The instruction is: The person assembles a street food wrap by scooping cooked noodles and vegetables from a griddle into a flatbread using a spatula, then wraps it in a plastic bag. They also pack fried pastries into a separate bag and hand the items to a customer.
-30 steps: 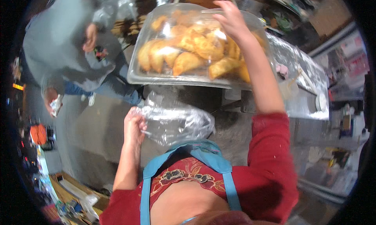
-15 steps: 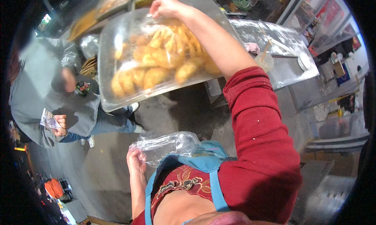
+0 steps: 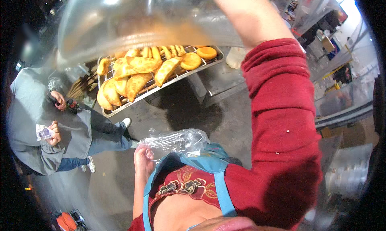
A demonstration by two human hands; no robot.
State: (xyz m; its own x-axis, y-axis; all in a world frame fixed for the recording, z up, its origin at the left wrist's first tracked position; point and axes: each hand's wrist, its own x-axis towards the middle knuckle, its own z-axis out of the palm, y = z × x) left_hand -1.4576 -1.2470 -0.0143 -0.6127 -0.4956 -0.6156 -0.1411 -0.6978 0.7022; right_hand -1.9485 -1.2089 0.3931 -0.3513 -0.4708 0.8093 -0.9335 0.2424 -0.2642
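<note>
Crinkled bag (image 3: 187, 140), translucent lid (image 3: 128, 20), crescent pastries (image 3: 144, 65)

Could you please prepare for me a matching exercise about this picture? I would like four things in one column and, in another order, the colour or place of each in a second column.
Things
1. clear plastic bag
2. clear plastic cover
3. half-moon pastries
4. apron

Colour or place
A. golden, lying on a wire rack
B. blue, worn over a red top
C. held in the person's left hand
D. at the top edge of the picture

Right pairs: 1-C, 2-D, 3-A, 4-B
</note>
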